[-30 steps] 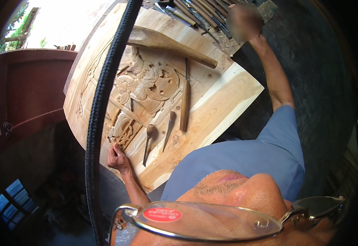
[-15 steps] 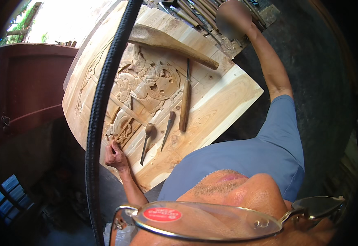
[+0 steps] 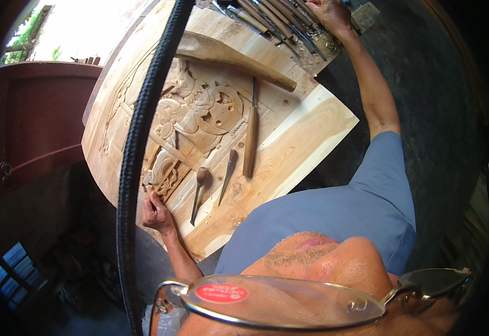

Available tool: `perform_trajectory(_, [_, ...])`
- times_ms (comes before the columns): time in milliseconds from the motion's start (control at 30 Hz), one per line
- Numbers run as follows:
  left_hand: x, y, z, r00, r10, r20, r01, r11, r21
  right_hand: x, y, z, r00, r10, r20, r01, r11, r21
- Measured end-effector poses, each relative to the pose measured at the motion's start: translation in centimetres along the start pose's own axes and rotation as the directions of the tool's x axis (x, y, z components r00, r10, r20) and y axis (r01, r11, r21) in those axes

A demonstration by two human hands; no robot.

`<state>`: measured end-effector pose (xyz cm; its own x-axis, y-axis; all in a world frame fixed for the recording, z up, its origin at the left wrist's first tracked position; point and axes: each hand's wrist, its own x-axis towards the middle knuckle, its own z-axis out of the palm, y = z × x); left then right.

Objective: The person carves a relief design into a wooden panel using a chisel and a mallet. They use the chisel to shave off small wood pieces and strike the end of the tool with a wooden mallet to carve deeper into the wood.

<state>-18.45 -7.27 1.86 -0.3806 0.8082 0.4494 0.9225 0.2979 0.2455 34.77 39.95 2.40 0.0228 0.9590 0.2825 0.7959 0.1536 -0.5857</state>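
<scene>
My left hand [image 3: 158,215] rests at the near left edge of a carved wooden panel [image 3: 306,147], its fingers curled closed; whatever they hold is hidden. At the top edge of the picture my right hand [image 3: 331,15] is over a row of carving chisels [image 3: 267,19], its fingers partly cut off by the frame. On the panel, right of the carved relief [image 3: 199,109], lie a long-handled chisel [image 3: 250,140], a short dark-handled chisel [image 3: 228,176] and a gouge with a rounded wooden handle [image 3: 200,185]. A wooden mallet [image 3: 239,60] lies across the panel's far part.
A black braided cord [image 3: 143,134] hangs across the view and hides part of the panel. At the left stands a dark red wooden cabinet door [image 3: 48,112]. Wood shavings [image 3: 325,42] lie among the chisels at the far right.
My right hand has shifted up and slightly right, uncovering more chisels, and is less blurred. My left hand stays closed in nearly the same place.
</scene>
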Motion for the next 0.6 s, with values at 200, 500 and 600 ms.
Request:
perform_trajectory(200, [0.0,0.1,0.1,1.000,-0.006,0.009,0.007,0.999,-0.053,-2.5,4.4,-0.5,0.989,-0.144,0.040,0.148,0.979,-0.137])
perform_trajectory(500, [-0.2,0.0,0.0,1.000,-0.025,0.016,0.026,0.999,-0.041,-7.0,0.3,1.4,0.966,-0.259,0.013,0.257,0.947,-0.193])
perform_trajectory(600, [-0.2,0.2,-0.1,0.999,-0.037,0.017,0.038,0.997,-0.060,-7.0,-1.2,1.9,0.958,-0.272,0.088,0.285,0.931,-0.227])
